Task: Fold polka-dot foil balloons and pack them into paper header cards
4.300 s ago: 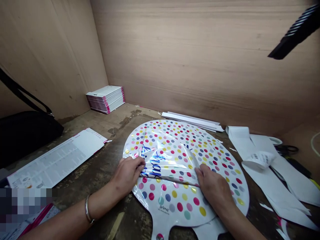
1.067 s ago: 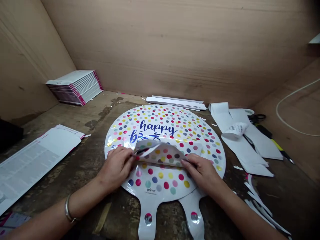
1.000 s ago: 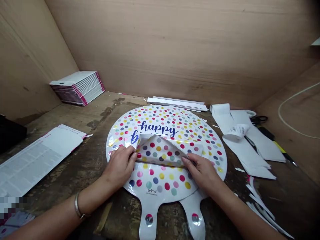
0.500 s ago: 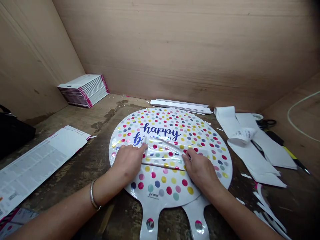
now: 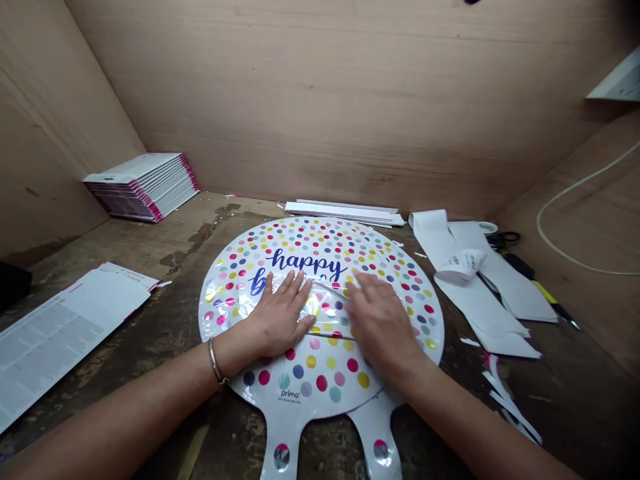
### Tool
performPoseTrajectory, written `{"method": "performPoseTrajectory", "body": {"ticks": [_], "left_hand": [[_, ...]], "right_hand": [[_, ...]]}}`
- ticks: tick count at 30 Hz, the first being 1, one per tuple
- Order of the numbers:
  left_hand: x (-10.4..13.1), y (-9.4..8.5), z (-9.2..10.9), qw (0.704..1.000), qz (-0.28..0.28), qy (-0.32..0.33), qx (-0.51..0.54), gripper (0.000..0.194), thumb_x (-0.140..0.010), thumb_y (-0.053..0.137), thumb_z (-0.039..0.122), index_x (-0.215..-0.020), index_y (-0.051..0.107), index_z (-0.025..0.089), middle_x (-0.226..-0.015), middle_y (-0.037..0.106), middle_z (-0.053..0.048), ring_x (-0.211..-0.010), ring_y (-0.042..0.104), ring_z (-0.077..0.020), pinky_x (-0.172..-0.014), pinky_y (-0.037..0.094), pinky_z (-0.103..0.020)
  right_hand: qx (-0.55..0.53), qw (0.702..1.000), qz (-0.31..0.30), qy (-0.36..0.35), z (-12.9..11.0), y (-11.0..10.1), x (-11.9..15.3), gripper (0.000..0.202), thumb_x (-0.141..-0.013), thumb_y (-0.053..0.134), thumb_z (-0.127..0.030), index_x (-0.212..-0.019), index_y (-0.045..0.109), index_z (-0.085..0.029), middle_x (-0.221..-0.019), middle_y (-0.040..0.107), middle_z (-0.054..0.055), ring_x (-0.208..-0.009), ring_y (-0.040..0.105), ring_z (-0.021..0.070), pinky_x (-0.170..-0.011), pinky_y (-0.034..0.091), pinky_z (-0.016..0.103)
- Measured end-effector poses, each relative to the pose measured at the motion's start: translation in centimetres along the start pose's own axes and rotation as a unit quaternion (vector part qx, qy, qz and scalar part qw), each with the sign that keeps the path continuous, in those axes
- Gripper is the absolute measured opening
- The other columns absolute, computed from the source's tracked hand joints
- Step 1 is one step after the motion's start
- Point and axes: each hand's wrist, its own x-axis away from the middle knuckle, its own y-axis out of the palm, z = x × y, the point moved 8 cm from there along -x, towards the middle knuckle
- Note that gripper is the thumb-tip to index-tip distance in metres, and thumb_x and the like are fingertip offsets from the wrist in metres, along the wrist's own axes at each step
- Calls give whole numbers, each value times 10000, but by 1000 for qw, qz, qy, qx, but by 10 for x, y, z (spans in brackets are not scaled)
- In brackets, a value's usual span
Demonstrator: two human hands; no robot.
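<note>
Flat, polka-dotted foil balloons lie stacked before me, with "happy" in blue script and a "prima" mark. Two white tails point toward me. Across the middle, a clear, shiny layer with a straight lower edge covers part of the lettering; I cannot tell whether it is a bag or a folded piece. My left hand lies on its left side, fingers spread. My right hand rests on its right side, fingers stretched forward and slightly blurred. Neither hand grips anything.
Packets with pink edges are stacked at the back left. A printed white card lies left. White strips sit along the back wall. On the right are paper pieces, black-handled scissors, a yellow-black cutter and paper scraps.
Both hands have gone from closed fingers at the clear layer's edges to lying flat on it. The right hand has moved slightly forward. The view has shifted right.
</note>
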Motion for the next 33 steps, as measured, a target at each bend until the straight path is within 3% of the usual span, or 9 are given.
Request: {"method": "performPoseTrajectory", "body": {"ticks": [3,8,10,16,21,25,28,31,33], "left_hand": [[3,-2,-4,1000,3,-28,-6,687,-911,244,551,-1464,162,152,-1526,104,-155,-1402,29,-331,-1068,1,-619],[6,-3,-10,998,2,-64,12,756,-870,296,618,-1465,174,168,-1525,88,-171,-1396,19,-350,-1086,66,-576],[5,-3,-9,998,3,-65,15,751,-868,311,613,-1463,182,173,-1524,90,-175,-1395,13,-352,-1088,70,-568],[5,-2,-7,998,14,-52,11,741,-871,336,596,-1463,185,177,-1520,94,-188,-1393,28,-358,-1083,83,-570],[9,-6,-8,999,30,-21,16,732,-871,353,597,-1458,203,187,-1521,120,-177,-1391,67,-367,-1077,92,-588],[23,-31,4,990,126,60,15,880,-759,504,673,-1434,270,158,-1494,215,-203,-1367,155,-400,-1061,123,-620],[40,-48,21,966,209,145,34,528,-824,577,411,-1283,488,167,-1319,481,-161,-1232,404,-323,-1020,320,-504],[48,-44,29,957,201,188,86,249,-870,447,139,-1067,598,157,-1033,623,-105,-977,556,-216,-853,466,-364],[49,-35,28,960,171,187,121,232,-858,430,100,-1000,603,157,-964,632,-90,-920,571,-199,-802,486,-339]], "right_hand": [[-64,990,-57,-116,-21,16,6,470,-931,364,-343,-1370,412,-182,-1430,414,75,-1349,287,255,-1100,198,464],[21,991,-85,104,68,16,14,473,-901,399,-374,-1228,570,-78,-1361,464,203,-1308,317,389,-1044,231,584],[-3,995,-46,86,79,0,5,416,-897,420,-342,-1144,621,-75,-1292,525,207,-1266,380,362,-1040,279,516],[-204,968,-139,33,35,11,-67,418,-727,672,-359,-1093,616,-165,-1006,654,91,-888,587,227,-735,439,302],[-246,935,-246,66,27,31,-99,163,-527,779,-202,-620,651,-166,-546,592,-21,-556,531,131,-534,373,228],[-312,901,-276,121,36,35,-81,136,-608,731,-204,-562,603,-192,-512,596,-23,-485,520,117,-469,380,220],[-364,877,-264,170,36,41,-53,187,-834,508,-326,-777,624,-191,-679,678,31,-533,589,136,-491,451,242],[-376,863,-271,203,36,44,-18,308,-867,430,-396,-946,618,-165,-764,697,97,-590,634,196,-529,500,322],[-337,899,-220,174,39,30,-1,361,-828,495,-384,-1101,591,-169,-927,693,133,-767,655,252,-660,519,403]]}}
